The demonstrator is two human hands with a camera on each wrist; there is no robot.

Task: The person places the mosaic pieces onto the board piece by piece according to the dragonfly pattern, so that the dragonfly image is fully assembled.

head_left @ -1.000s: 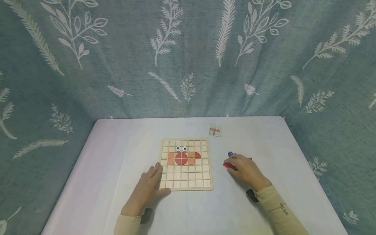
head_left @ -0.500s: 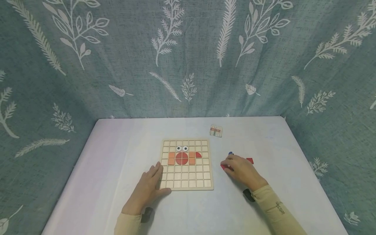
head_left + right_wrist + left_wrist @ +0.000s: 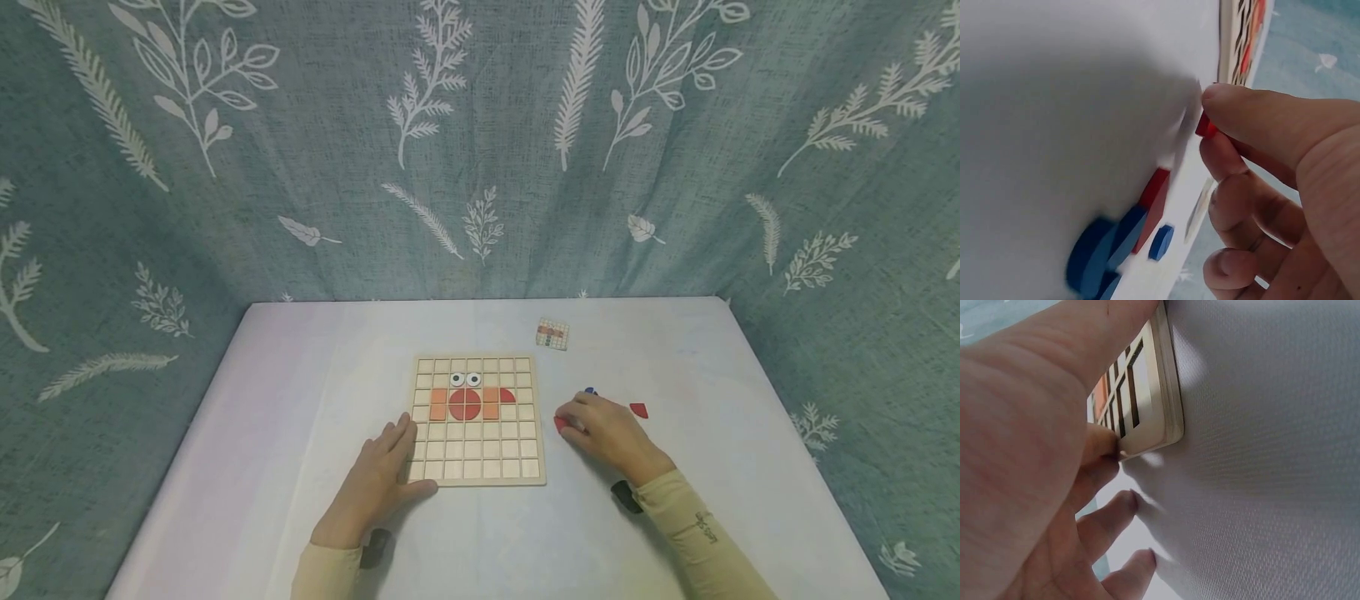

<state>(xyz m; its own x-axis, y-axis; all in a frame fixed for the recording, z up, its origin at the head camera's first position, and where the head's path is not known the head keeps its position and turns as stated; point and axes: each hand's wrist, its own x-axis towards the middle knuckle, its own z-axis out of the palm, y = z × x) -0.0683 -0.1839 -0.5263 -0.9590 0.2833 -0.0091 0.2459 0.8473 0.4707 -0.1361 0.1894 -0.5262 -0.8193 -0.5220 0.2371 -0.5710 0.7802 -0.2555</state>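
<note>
A wooden grid board [image 3: 480,451] lies flat on the table. Two eye tiles [image 3: 465,379], orange tiles [image 3: 438,405] and red quarter-circle tiles [image 3: 464,405] sit in its cells. My left hand [image 3: 375,479] rests at the board's near left corner, fingers along the left side and thumb at the front edge. To the right of the board, my right hand [image 3: 611,433] pinches a red tile [image 3: 1205,125] between thumb and index finger. The fingers hide most of this tile's shape. Another red tile [image 3: 638,410] lies behind that hand.
A small pattern card [image 3: 552,333] lies beyond the board's far right corner. Several blue pieces [image 3: 1091,256] and a red tile show below the right hand in the right wrist view. A patterned curtain [image 3: 480,167] hangs behind the white table [image 3: 322,350].
My right hand has drawn the pinched red tile leftward, closer to the board. Another red tile has come into fuller view behind the hand. The left hand stays at the board's corner.
</note>
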